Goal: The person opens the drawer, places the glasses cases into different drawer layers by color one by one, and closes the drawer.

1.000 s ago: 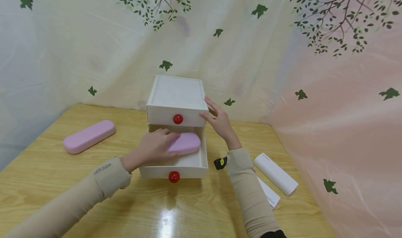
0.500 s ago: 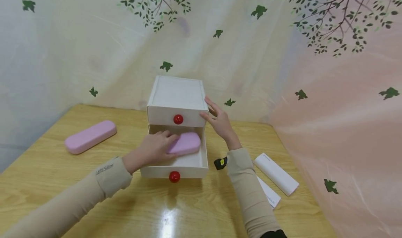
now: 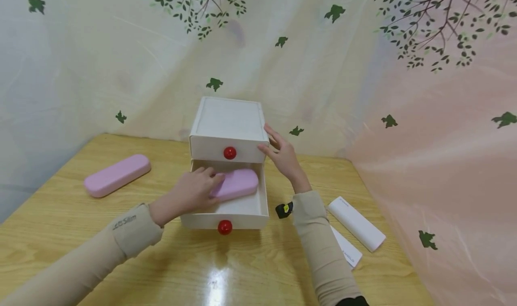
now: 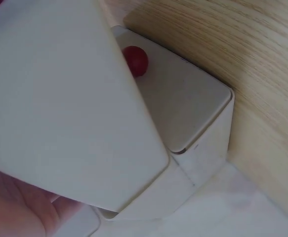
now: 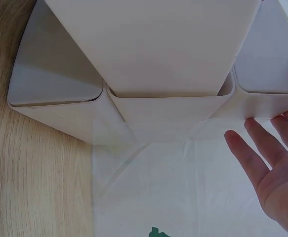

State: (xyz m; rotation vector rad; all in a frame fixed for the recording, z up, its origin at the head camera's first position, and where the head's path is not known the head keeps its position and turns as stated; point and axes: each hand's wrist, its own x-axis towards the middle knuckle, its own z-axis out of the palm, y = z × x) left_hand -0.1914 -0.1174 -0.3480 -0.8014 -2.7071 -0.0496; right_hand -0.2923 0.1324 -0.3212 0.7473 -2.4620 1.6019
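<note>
A white cabinet [image 3: 228, 117] of three stacked drawers with red knobs stands mid-table. Its middle drawer [image 3: 246, 223] is pulled out, and a pink oblong case [image 3: 239, 183] lies inside. My left hand [image 3: 190, 193] reaches over the drawer's left wall, its fingers loose at the case's left end; some fingertips are hidden. In the left wrist view, the drawer wall [image 4: 69, 98] hides most of that hand. My right hand [image 3: 284, 159] touches the cabinet's upper right side with spread, fairly straight fingers, thumb near the front edge.
Another pink case [image 3: 117, 176] lies on the table at left. To the right are a small black object with a yellow mark [image 3: 284, 210], a white oblong box [image 3: 356, 224] and a flat white item [image 3: 347, 247] partly under the sleeve. A printed curtain [image 3: 161, 95] hangs behind.
My left hand has drawn back slightly to the left, showing more of the case's left end. The case stays in the drawer. My right hand keeps its place on the cabinet.
</note>
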